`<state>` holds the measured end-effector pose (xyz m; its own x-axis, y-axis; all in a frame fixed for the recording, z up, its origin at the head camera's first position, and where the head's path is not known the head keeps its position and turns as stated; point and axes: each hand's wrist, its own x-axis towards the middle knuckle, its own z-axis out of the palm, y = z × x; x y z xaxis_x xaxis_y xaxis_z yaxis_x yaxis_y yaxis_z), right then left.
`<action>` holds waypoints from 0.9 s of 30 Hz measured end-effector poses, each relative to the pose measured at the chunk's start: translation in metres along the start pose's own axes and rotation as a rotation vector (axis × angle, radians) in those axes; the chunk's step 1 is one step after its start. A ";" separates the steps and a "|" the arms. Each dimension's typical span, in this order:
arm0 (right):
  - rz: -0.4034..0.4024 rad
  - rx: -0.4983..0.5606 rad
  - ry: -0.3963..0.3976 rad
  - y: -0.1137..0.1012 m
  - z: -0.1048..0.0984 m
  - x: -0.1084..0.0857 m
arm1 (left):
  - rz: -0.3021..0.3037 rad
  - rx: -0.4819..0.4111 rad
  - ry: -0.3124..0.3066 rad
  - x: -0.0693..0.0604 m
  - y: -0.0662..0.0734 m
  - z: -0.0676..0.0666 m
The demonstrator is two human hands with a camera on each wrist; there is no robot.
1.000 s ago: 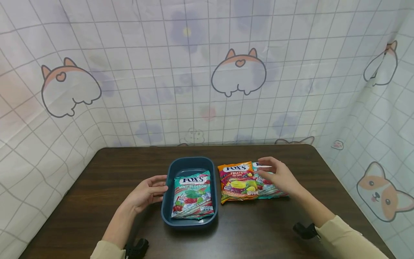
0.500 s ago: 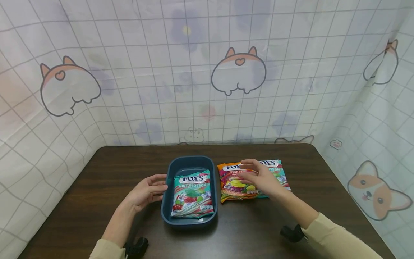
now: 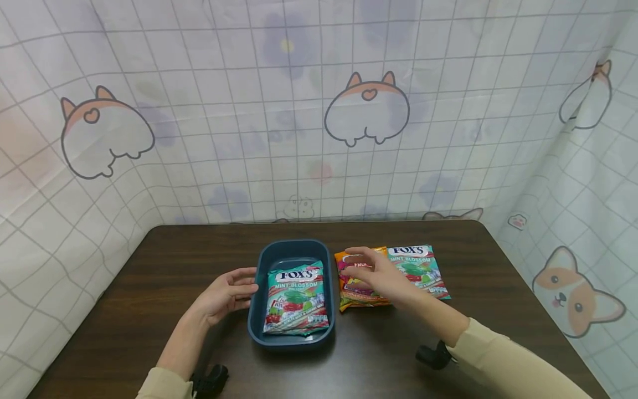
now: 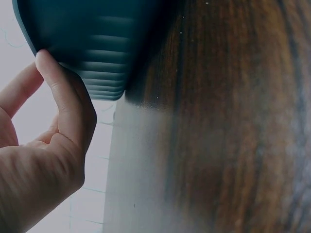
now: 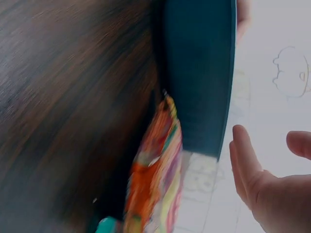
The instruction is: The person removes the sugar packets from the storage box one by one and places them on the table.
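My left hand [image 3: 232,295] holds the left rim of a dark blue plastic bin [image 3: 256,331], its fingertips meeting the edge. Inside the bin lies a teal bag of mint candy [image 3: 296,299], label up. My right hand [image 3: 381,277] hovers over an orange bag of fruit candy [image 3: 364,300], fingers spread and bent slightly, holding nothing. It covers part of that bag. Another teal mint candy bag [image 3: 416,271] lies to the right, tucked beside the orange one. In the right wrist view, the orange bag [image 5: 155,170] stands just beside the bin's wall [image 5: 199,73], below the hand [image 5: 272,189].
A dark wooden table [image 3: 199,249] carries everything. White grid-patterned cloth [image 3: 239,138] with cartoon dogs hangs behind and along both sides. Black wrist camera mounts [image 3: 211,381] sit under both forearms, close to the tabletop.
My right hand has moved left from the teal mint candy bag to above the orange fruit candy bag, uncovering the teal one. The left hand and the bin have stayed put.
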<state>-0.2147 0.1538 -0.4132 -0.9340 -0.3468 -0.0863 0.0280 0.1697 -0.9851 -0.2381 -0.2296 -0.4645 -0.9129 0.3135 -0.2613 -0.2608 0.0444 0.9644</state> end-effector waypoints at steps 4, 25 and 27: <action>0.000 0.026 -0.047 -0.005 0.010 0.003 | 0.003 0.000 -0.010 0.000 0.000 0.000; 0.087 0.132 -0.143 -0.024 0.050 0.018 | 0.007 0.010 -0.013 -0.001 0.000 -0.001; 0.099 0.128 -0.145 -0.025 0.054 0.019 | 0.011 0.011 -0.019 -0.002 0.000 -0.001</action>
<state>-0.2138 0.0930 -0.3980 -0.8636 -0.4648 -0.1953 0.1712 0.0939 -0.9807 -0.2370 -0.2314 -0.4642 -0.9097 0.3316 -0.2499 -0.2471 0.0513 0.9676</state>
